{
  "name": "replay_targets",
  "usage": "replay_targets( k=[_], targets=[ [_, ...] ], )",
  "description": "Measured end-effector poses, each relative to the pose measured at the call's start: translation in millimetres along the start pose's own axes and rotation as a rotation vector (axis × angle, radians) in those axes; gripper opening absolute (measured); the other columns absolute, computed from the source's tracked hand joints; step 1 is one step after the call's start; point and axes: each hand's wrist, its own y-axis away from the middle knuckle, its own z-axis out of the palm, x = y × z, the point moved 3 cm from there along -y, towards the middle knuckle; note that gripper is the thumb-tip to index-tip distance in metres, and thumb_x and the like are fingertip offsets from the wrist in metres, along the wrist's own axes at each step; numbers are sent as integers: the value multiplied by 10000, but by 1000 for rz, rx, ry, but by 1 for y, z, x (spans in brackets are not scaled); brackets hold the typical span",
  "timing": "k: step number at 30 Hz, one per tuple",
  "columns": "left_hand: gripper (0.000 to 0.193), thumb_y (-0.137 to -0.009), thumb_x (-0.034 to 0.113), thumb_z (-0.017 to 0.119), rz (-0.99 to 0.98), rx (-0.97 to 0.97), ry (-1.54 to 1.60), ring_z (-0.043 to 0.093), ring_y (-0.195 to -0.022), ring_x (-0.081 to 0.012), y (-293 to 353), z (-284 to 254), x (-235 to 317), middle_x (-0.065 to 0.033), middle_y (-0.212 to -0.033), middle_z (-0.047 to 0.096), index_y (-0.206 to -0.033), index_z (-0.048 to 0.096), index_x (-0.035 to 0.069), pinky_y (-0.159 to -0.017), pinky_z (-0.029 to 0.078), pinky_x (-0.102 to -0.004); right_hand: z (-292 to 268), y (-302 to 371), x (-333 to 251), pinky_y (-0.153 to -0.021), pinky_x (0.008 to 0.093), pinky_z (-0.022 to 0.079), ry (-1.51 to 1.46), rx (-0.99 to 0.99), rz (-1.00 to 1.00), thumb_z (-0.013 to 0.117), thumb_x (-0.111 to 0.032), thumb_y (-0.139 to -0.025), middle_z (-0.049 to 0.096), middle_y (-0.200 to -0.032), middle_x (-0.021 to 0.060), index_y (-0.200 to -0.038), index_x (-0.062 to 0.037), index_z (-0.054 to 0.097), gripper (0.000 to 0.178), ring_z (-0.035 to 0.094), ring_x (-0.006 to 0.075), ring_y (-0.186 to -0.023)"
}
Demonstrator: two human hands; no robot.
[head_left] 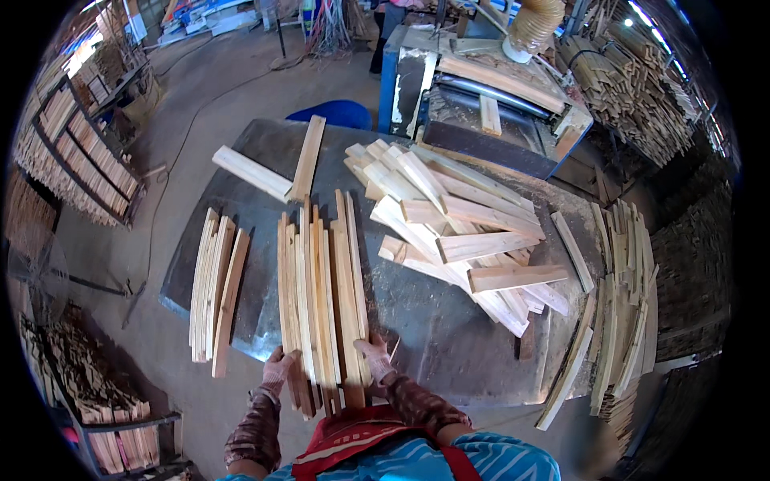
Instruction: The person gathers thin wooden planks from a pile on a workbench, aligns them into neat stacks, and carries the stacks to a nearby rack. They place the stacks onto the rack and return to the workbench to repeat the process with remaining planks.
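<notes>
Several long wooden slats [327, 297] stand side by side in a bundle on the dark metal table [409, 317], their near ends reaching past its edge toward my body. My left hand [278, 369], in a pale glove, grips the bundle's left side near that end. Opposite it, my right hand [374, 359], also gloved, holds the right side, thumb up against the outermost slat. The fingers of both hands are partly hidden by the wood. A smaller group of slats [210, 284] lies to the left of the bundle, apart from it.
A loose heap of pale boards [449, 216] covers the table's right half. Two boards [253, 172] meet at the far left. Beyond the table stands a planer-like machine [489, 104] with a board on its bed. More slats [622, 297] are stacked at the right edge.
</notes>
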Motion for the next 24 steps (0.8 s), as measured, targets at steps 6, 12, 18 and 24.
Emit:
replay_targets(
  k=[6,12,18,24],
  targets=[
    [500,-892,352,705,23,-49,-62,635,-956,-139,1,5,9,-13,-1111,689,-1293,630,63,-735,498,-274,20,-13,36,-870,336,509,31,-3,-97,733,-248,-882,678,-1081,65,-1224,-31,610,424,614,157,-1000],
    [446,-894,335,705,10,65,-6,643,-863,-158,-20,-6,-29,-27,-1014,693,-1229,640,48,-687,518,-304,-2,16,-2,-946,440,511,1300,-468,-158,521,-394,-968,629,-1251,191,-1287,-49,590,475,634,323,-1104],
    [522,-841,284,752,5,409,-510,650,-907,-279,-37,3,-18,-131,-1009,692,-1218,544,-12,-824,519,-413,-3,53,-45,-908,498,526,1333,-431,-22,517,-566,-940,636,-1226,235,-1381,21,441,737,634,413,-1114],
    [769,-894,243,717,257,412,-682,387,-1436,-306,-1,111,70,-198,-1559,393,-1524,347,2,-1178,316,-376,-104,99,-159,-844,436,548,935,38,-1062,637,-286,-937,661,-1179,180,-1286,-65,586,416,661,346,-1013]
  ],
)
